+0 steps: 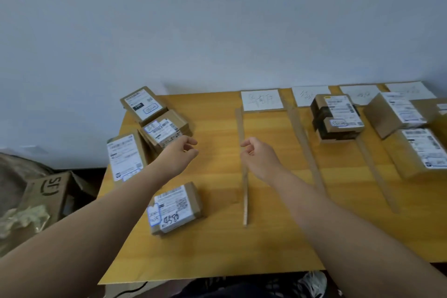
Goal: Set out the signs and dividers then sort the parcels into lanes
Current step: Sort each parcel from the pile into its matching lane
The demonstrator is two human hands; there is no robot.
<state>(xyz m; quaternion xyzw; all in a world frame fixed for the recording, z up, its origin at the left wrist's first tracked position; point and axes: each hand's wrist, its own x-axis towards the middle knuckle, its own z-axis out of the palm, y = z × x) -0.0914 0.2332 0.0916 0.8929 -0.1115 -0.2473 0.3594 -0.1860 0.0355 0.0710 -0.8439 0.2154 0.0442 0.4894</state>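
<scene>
Several cardboard parcels with white labels lie in a loose group [154,126] at the table's left end, and one more parcel [174,208] sits nearer me. White paper signs [262,100] line the far edge. Thin cardboard divider strips [244,191] [307,150] [377,174] run from the signs towards me. A dark-taped parcel [336,116] and two bigger parcels [396,116] [420,152] lie in the lanes on the right. My left hand [180,152] hovers beside the left group with fingers loosely curled, holding nothing. My right hand [258,157] hangs over the leftmost divider, also loosely curled and holding nothing.
The yellow wooden table [217,249] stands against a pale wall. On the floor to the left is an open cardboard box [48,191] with crumpled packing material [21,220]. A shoe [312,283] shows under the table's front edge.
</scene>
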